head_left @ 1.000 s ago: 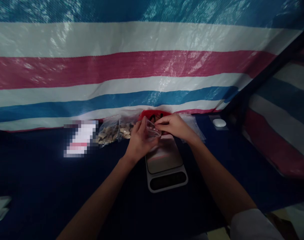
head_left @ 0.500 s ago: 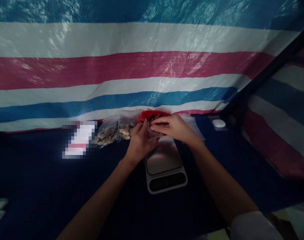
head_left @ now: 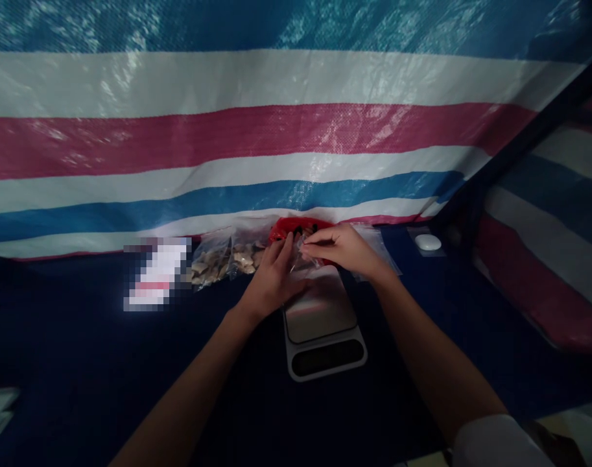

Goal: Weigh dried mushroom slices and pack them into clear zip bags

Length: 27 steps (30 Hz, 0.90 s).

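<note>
A clear plastic bag (head_left: 299,261) is between my two hands, just behind the scale. My left hand (head_left: 271,282) grips its left side, with the thumb reaching over the scale's back edge. The fingers of my right hand (head_left: 344,250) are pinched together at the bag's top right. Right behind the hands lies a red plastic bag (head_left: 283,227), open, showing dark and brown pieces that I cannot name. Below the hands sits a white kitchen scale (head_left: 319,311) with a dark display; only the bag and thumb overlap its back end.
Two clear bags of dried pale brown pieces (head_left: 208,266) stand left of my hands. Further left is a blurred-out bright phone-like shape (head_left: 157,272). Flat clear bags (head_left: 386,250) lie to the right, near a white rounded case (head_left: 428,242). A striped tarp (head_left: 276,130) hangs behind the dark blue table (head_left: 82,363).
My right hand's fingers have drawn closer together on the clear bag. My left hand stays at the bag's left side. The whole view has shifted slightly downward.
</note>
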Each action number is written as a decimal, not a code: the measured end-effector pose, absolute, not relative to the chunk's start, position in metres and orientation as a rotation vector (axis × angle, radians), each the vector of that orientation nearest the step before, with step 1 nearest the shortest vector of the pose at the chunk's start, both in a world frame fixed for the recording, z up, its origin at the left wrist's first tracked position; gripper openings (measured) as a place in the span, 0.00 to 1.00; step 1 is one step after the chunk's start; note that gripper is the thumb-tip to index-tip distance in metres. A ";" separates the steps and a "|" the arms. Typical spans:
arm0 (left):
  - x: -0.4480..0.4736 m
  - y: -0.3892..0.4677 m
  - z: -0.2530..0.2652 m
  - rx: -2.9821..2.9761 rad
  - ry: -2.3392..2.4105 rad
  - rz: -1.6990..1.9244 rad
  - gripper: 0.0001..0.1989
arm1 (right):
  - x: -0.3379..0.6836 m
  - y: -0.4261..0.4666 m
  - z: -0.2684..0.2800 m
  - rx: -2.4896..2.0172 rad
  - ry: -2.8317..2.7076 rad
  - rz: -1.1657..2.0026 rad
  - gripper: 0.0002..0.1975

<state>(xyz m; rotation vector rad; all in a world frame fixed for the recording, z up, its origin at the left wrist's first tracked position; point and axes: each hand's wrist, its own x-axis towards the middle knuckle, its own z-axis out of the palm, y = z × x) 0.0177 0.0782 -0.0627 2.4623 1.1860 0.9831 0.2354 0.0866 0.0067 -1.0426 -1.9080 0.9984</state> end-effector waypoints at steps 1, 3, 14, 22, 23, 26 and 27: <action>0.018 0.077 -0.060 2.450 1.195 0.970 0.54 | 0.235 0.087 0.006 -1.033 -1.900 1.009 0.10; 0.022 0.073 -0.053 2.395 1.230 0.968 0.56 | 0.232 0.085 0.006 -1.017 -1.905 1.003 0.10; 0.036 0.065 -0.032 2.183 1.193 1.151 0.26 | 0.219 0.081 0.003 -0.980 -2.001 0.816 0.09; 0.023 0.069 -0.025 1.959 1.263 1.173 0.22 | 0.250 0.098 -0.005 -1.026 -1.845 0.883 0.14; 0.020 0.070 -0.023 1.911 1.251 1.165 0.21 | 0.255 0.100 -0.006 -1.064 -1.869 0.853 0.14; 0.013 0.071 -0.011 1.777 1.217 1.137 0.20 | 0.261 0.103 -0.007 -1.203 -2.030 0.711 0.12; 0.011 0.071 -0.007 1.748 1.214 1.127 0.20 | 0.260 0.104 -0.007 -1.249 -2.094 0.669 0.11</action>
